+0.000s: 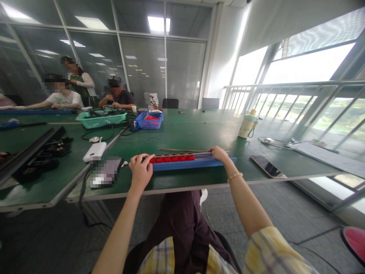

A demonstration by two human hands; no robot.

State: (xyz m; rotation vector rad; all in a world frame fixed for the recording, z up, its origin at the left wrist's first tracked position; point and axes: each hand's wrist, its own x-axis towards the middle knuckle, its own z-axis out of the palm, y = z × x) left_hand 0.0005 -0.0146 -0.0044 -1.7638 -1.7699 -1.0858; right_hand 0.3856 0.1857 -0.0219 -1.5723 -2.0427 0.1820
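Note:
A long blue tray (188,165) lies on the green table near its front edge. Several red pieces (173,158) stand in a row along its left and middle part. My left hand (140,170) closes its fingers on the left end of the row, at the tray's left end. Toward the right end, my right hand (219,153) pinches thin rods (203,153) that run lengthwise over the tray. Another thin stick (179,149) lies just behind the tray. What exactly is under my left fingertips is hidden.
Left of the tray are an earbud (124,164), a phone (106,172) and a white power bank (94,151). A phone (267,166) and a bottle (248,125) are at the right. Green (101,121) and blue (149,122) baskets stand behind. Several people are at the back left.

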